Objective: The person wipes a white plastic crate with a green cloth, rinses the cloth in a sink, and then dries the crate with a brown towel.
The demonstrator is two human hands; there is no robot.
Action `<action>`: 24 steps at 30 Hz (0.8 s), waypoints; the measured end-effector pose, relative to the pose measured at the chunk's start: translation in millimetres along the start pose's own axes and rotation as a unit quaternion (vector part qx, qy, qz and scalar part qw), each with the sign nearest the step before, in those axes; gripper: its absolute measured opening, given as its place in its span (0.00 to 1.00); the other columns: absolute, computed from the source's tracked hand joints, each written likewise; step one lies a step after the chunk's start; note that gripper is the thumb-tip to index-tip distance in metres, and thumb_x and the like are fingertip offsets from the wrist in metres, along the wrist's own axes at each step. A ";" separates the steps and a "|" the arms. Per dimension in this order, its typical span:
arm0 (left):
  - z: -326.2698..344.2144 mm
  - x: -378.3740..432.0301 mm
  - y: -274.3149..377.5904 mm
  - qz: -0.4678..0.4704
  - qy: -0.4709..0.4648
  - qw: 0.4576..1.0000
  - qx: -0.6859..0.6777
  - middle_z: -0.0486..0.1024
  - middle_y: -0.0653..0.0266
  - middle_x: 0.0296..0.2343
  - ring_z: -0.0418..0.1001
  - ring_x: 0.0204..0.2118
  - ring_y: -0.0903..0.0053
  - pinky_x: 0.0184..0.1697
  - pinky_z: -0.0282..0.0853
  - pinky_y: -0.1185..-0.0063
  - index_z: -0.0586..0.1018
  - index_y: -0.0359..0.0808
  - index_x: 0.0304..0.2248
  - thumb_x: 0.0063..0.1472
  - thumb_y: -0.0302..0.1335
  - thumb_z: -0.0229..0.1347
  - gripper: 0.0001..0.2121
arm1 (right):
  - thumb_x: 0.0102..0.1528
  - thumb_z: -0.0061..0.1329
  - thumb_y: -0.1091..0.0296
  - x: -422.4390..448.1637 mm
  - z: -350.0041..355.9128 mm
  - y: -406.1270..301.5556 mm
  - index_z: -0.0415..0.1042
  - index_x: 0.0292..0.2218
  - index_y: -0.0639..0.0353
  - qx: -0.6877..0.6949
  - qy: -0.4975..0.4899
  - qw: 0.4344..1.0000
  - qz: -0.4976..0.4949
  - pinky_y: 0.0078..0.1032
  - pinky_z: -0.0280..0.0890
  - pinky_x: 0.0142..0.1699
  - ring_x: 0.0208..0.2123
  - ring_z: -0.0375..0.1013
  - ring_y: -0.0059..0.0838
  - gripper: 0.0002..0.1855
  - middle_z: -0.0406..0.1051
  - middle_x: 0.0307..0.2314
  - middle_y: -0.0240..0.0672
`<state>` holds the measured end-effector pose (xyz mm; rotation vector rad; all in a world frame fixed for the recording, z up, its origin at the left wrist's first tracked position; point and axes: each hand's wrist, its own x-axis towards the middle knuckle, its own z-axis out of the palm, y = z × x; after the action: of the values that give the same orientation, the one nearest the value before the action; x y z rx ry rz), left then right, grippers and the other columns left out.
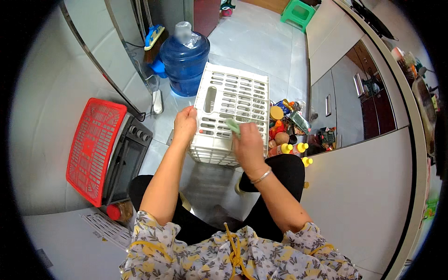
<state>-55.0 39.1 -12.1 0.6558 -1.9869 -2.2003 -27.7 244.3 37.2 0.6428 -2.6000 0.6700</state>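
Note:
A white slotted plastic basket (241, 84) stands between my knees and the blue water jug, its slotted face towards me. My left hand (186, 125) grips the basket's left edge, just below the oval handle opening. My right hand (249, 145), slightly blurred, holds a light green cloth (232, 126) against the slotted face, right of its middle. A silver-coloured bangle is on my right wrist. The basket hides part of the floor behind it.
Left are a small oven (134, 150) under a red plastic basket (96, 150) and a red-lidded jar (119, 211). A blue water jug (185, 63) stands behind. Yellow-capped bottles (281, 149) and packets lie right, by white cabinets (357, 196). A green stool (298, 14) is farther back.

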 end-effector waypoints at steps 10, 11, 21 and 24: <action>-10.7 12.8 -19.4 0.077 0.025 0.992 0.100 0.79 0.54 0.34 0.76 0.37 0.71 0.42 0.68 0.76 0.77 0.29 0.43 0.62 0.31 0.46 0.16 | 0.43 0.48 0.78 -16.4 22.4 -53.8 0.71 0.42 0.57 0.069 -0.012 0.990 -0.124 0.37 0.63 0.48 0.42 0.65 0.41 0.21 0.68 0.42 0.35; -11.0 10.2 -16.0 0.051 0.030 0.993 0.099 0.79 0.54 0.34 0.76 0.36 0.70 0.41 0.68 0.76 0.77 0.30 0.43 0.62 0.31 0.46 0.16 | 0.42 0.47 0.79 -16.8 16.6 -45.6 0.72 0.41 0.55 0.039 -0.001 0.988 -0.149 0.35 0.64 0.47 0.41 0.65 0.40 0.21 0.69 0.42 0.32; -8.8 7.5 -13.2 0.094 0.037 0.990 0.096 0.74 0.63 0.24 0.67 0.17 0.81 0.17 0.63 0.81 0.76 0.26 0.42 0.64 0.28 0.44 0.14 | 0.42 0.48 0.77 -36.3 -43.6 14.1 0.72 0.40 0.57 -0.007 -0.063 0.985 -0.162 0.26 0.69 0.39 0.39 0.67 0.36 0.19 0.70 0.40 0.26; -12.5 10.5 -16.6 0.102 0.034 0.988 0.114 0.75 0.63 0.25 0.68 0.18 0.81 0.17 0.63 0.81 0.76 0.26 0.41 0.64 0.28 0.44 0.15 | 0.39 0.48 0.82 -42.3 -63.9 29.8 0.74 0.38 0.58 -0.027 -0.064 0.989 -0.133 0.25 0.68 0.39 0.39 0.67 0.37 0.21 0.72 0.39 0.29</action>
<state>-56.3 26.1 -31.4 0.5170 -2.1819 -1.8306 7.2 315.4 59.3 1.0230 -2.5688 0.4876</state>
